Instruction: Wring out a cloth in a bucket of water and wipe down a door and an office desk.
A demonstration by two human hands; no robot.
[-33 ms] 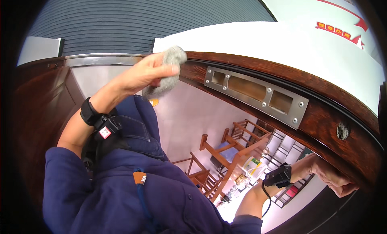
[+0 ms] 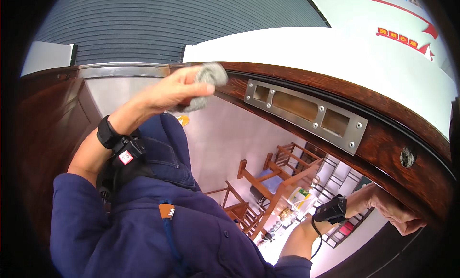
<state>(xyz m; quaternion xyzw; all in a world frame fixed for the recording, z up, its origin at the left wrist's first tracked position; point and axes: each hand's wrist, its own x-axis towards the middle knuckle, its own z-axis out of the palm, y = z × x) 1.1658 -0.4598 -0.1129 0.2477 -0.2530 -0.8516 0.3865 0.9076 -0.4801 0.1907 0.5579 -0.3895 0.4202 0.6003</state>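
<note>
Grey shutter [image 2: 139, 26] ahead of the left hand [image 2: 179, 89]. I see its fingers clamped on a cloth [image 2: 213, 76], bunched past their tips near the frame [image 2: 383, 139]. Right hand [image 2: 395, 208] curls; its grip I can't tell. Right of the left fingers, the plate [image 2: 318, 117] could snag a loose fold.

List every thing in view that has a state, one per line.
Left hand: closed on the grey cloth
Grey cloth: bunched up
Right hand: fingers curled, by the wooden frame
Metal plate: screwed to the frame, openings uncovered
Black wristband: strapped on
</note>
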